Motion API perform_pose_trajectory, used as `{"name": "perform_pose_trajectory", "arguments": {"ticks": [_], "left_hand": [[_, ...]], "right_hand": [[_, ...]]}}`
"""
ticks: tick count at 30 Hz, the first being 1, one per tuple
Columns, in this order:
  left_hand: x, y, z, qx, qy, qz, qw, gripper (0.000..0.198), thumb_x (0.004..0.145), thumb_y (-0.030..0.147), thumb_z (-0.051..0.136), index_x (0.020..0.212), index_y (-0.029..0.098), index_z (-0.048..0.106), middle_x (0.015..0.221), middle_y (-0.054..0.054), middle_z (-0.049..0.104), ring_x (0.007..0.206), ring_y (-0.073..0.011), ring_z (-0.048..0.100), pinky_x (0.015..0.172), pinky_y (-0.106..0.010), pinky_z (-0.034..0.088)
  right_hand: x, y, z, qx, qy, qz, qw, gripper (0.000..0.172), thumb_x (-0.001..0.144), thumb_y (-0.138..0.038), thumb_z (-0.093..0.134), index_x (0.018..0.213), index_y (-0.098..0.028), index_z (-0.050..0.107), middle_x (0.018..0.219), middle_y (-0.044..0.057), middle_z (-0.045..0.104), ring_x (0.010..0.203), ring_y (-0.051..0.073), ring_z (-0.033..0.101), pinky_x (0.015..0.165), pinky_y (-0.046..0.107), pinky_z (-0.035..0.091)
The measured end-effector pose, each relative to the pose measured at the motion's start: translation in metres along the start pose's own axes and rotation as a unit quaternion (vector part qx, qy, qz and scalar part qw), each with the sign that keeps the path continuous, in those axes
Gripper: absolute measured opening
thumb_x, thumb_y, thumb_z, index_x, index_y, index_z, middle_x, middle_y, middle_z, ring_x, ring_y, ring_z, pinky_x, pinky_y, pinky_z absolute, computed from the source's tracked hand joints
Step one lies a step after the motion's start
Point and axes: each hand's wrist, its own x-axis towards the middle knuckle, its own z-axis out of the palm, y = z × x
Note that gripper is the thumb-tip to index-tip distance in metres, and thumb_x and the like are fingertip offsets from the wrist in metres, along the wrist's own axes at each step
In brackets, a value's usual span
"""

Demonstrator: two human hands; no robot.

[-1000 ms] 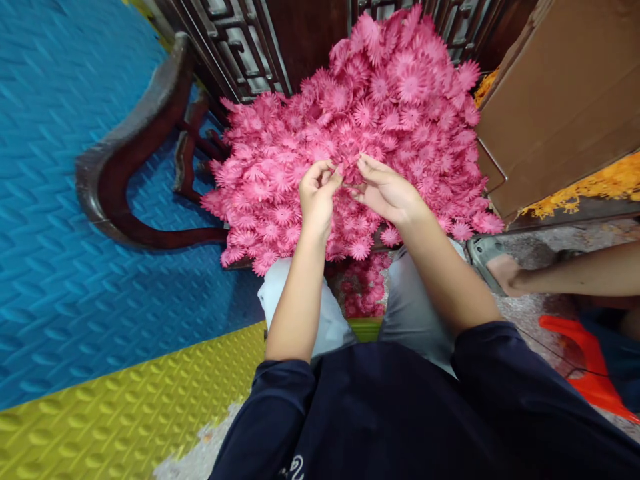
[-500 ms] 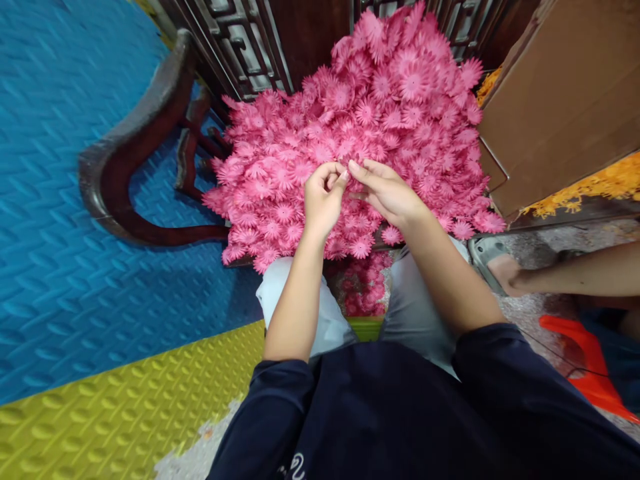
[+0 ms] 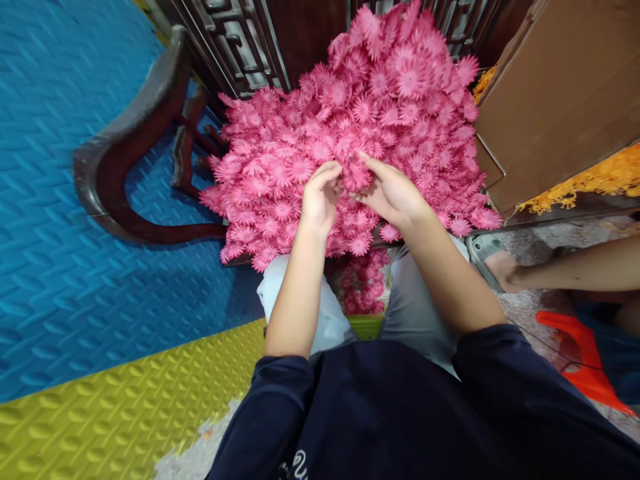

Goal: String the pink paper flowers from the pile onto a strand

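Note:
A pink artificial flower (image 3: 356,173), darker than those behind it, is held up between my two hands. My left hand (image 3: 321,195) curls its fingers at the flower's left edge, the thumb partly hidden. On the other side, my right hand (image 3: 393,193) holds the petals between thumb and fingers, with some fingers stretched beneath. Just behind and below both hands lies a big heap of similar pink flowers (image 3: 280,173), loosely piled on a dark wooden seat.
A dark wooden armrest (image 3: 113,193) curves out at the left over blue matting (image 3: 40,267). To the right stands a brown cardboard panel (image 3: 560,87) beside orange flowers (image 3: 590,177). Another person's leg and grey clog (image 3: 485,257) are at the right, near a red-orange plastic piece (image 3: 580,353).
My hands have moved slightly apart from a close fingertip pinch. The flower between them now shows its spread petals. The heap looks the same.

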Motion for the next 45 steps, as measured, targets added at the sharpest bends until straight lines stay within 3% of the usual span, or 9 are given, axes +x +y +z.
{"name": "perform_pose_trajectory", "arguments": {"ticks": [5,13,17,21,25,29,34,37,45], "left_hand": [[0.001,-0.008,0.0,0.003,-0.027,0.029,0.999,0.027,0.082,0.008,0.052,0.057,0.016,0.048,0.064,0.001,0.041,0.056,-0.0077,0.039,0.058,-0.02,0.035],[0.02,-0.005,-0.028,0.154,0.057,0.154,0.974,0.031,0.073,0.042,0.072,0.07,0.021,0.05,0.07,0.001,0.045,0.059,-0.0098,0.039,0.059,-0.023,0.035],[0.019,-0.005,-0.033,0.242,0.017,0.208,0.948,0.031,0.073,0.047,0.071,0.072,0.022,0.053,0.074,0.0,0.052,0.069,-0.0124,0.049,0.068,-0.026,0.041],[0.01,-0.011,-0.025,0.348,0.004,0.27,0.898,0.018,0.079,0.033,0.067,0.072,0.02,0.058,0.075,-0.001,0.059,0.073,-0.0137,0.055,0.072,-0.027,0.041],[0.007,-0.013,-0.021,0.394,-0.006,0.281,0.875,0.011,0.079,0.025,0.066,0.071,0.019,0.061,0.073,-0.001,0.061,0.07,-0.0135,0.055,0.069,-0.027,0.041],[0.008,-0.01,-0.019,0.333,-0.003,0.239,0.912,0.012,0.078,0.014,0.064,0.068,0.019,0.06,0.069,0.002,0.057,0.066,-0.0116,0.051,0.068,-0.025,0.04],[0.006,-0.006,-0.01,0.157,-0.008,0.098,0.983,0.021,0.078,0.005,0.059,0.061,0.018,0.054,0.064,0.003,0.047,0.058,-0.0089,0.044,0.063,-0.022,0.038],[0.003,-0.007,-0.005,0.1,0.019,0.06,0.993,0.023,0.081,0.008,0.059,0.062,0.018,0.05,0.064,0.003,0.045,0.059,-0.0088,0.043,0.064,-0.022,0.038],[0.006,-0.027,0.005,0.098,0.086,0.107,0.986,0.024,0.082,0.022,0.066,0.068,0.019,0.047,0.064,0.004,0.04,0.06,-0.0093,0.044,0.064,-0.024,0.036]], "right_hand": [[0.005,0.0,-0.001,0.052,0.028,0.067,0.996,0.02,0.089,-0.036,0.049,0.08,-0.02,0.059,0.079,0.0,0.068,0.08,0.013,0.065,0.073,0.028,0.054],[0.012,-0.012,-0.013,0.173,0.183,0.07,0.965,0.014,0.089,-0.022,0.043,0.08,-0.02,0.054,0.074,-0.003,0.062,0.07,0.008,0.059,0.061,0.021,0.047],[0.008,-0.01,-0.013,0.08,0.095,0.032,0.992,0.008,0.083,-0.029,0.055,0.083,-0.021,0.057,0.086,-0.002,0.065,0.082,0.011,0.061,0.076,0.029,0.051],[0.002,0.002,-0.005,0.023,0.031,0.032,0.999,0.028,0.072,-0.045,0.069,0.09,-0.025,0.061,0.098,0.0,0.067,0.099,0.015,0.061,0.087,0.037,0.054],[-0.001,0.007,-0.002,-0.01,0.013,0.014,1.0,0.034,0.063,-0.042,0.078,0.086,-0.023,0.06,0.098,0.0,0.068,0.098,0.014,0.063,0.089,0.036,0.055],[0.001,0.006,-0.006,-0.007,0.067,0.016,0.998,0.03,0.064,-0.035,0.079,0.08,-0.022,0.058,0.08,-0.004,0.068,0.08,0.011,0.065,0.086,0.036,0.055],[0.003,0.005,-0.007,0.047,0.099,0.028,0.994,0.014,0.074,-0.024,0.072,0.077,-0.021,0.059,0.068,-0.006,0.066,0.067,0.009,0.062,0.078,0.031,0.055],[0.003,0.003,-0.007,0.056,0.115,0.03,0.991,0.014,0.075,-0.025,0.071,0.075,-0.021,0.058,0.067,-0.005,0.066,0.07,0.011,0.063,0.075,0.03,0.055],[-0.001,0.007,0.003,0.088,0.207,0.021,0.974,0.011,0.079,-0.024,0.065,0.083,-0.02,0.055,0.08,-0.004,0.067,0.068,0.008,0.058,0.06,0.021,0.044]]}}
